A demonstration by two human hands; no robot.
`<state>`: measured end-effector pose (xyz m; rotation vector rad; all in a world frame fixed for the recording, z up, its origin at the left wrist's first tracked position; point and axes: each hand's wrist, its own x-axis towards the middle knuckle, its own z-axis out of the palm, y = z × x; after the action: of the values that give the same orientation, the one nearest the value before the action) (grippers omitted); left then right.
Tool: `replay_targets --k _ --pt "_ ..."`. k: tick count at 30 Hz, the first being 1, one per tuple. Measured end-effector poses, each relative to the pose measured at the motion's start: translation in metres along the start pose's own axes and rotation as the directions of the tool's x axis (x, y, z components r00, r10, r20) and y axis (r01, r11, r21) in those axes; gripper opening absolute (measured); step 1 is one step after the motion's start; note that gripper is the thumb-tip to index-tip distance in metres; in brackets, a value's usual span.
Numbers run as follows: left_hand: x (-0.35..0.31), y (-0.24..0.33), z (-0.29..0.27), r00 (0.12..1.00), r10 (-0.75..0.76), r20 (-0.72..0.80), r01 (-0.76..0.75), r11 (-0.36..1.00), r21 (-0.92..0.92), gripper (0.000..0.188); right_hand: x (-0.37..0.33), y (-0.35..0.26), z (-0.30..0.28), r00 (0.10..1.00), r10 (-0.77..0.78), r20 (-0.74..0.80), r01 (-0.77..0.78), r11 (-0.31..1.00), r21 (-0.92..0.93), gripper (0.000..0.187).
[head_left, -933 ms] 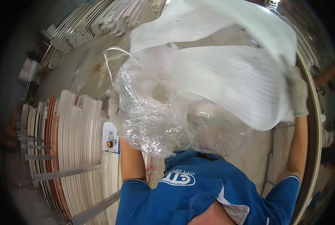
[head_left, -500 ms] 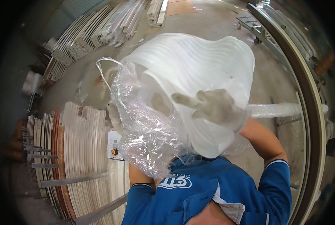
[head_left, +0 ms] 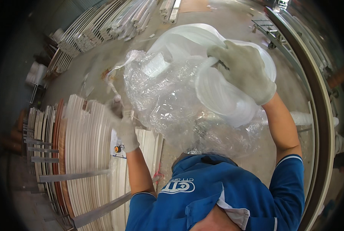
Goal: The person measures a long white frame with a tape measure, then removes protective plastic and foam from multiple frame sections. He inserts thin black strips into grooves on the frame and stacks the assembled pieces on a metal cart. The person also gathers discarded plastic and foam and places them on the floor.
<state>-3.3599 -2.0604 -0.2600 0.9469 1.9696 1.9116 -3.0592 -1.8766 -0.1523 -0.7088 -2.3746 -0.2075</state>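
Note:
My right hand [head_left: 243,69], in a pale grey work glove, grips a curled white foam sheet [head_left: 228,102] by its folded edge, thumb and fingers closed round it. Clear crinkled plastic film [head_left: 172,92] bunches up against the foam, in front of my body. From the film's upper left corner a twisted plastic strand [head_left: 111,82] runs down to my left hand [head_left: 124,125], gloved too. That hand's fingers are blurred by motion but appear closed on the strand's end. The far part of the foam sheet arches behind the film.
Stacked long white profiles [head_left: 85,134] stand in a metal rack [head_left: 73,176] on the left, a clipboard with an orange-and-black round item [head_left: 119,148] beside them. More profile bundles [head_left: 99,29] lie at the far left. A long dark beam [head_left: 314,88] curves along the right, near a wheeled cart [head_left: 266,29].
The foam sheet has been folded back to the right, and my right hand has closed on its edge. My left hand has come out from behind the film, drawing the strand leftward.

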Motion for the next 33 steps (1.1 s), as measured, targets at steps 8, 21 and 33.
replay_targets --k 8,21,33 --pt "-0.023 0.036 0.074 0.666 0.61 0.43 -0.688 0.279 0.67 0.073 0.025 -0.021 -0.019 0.997 -0.067 -0.036 0.064 0.994 -0.084 0.017" --pt "-0.021 0.04 0.071 0.53 -0.413 0.74 0.587 0.809 0.031 0.052 0.042 0.042 -0.039 0.991 -0.018 0.132 0.055 0.956 -0.288 0.025" --pt "-0.044 0.014 0.052 0.661 -0.062 0.747 0.748 0.125 -0.652 0.064 -0.067 0.143 -0.04 0.953 0.3 -0.05 -0.29 0.848 -0.443 0.046"
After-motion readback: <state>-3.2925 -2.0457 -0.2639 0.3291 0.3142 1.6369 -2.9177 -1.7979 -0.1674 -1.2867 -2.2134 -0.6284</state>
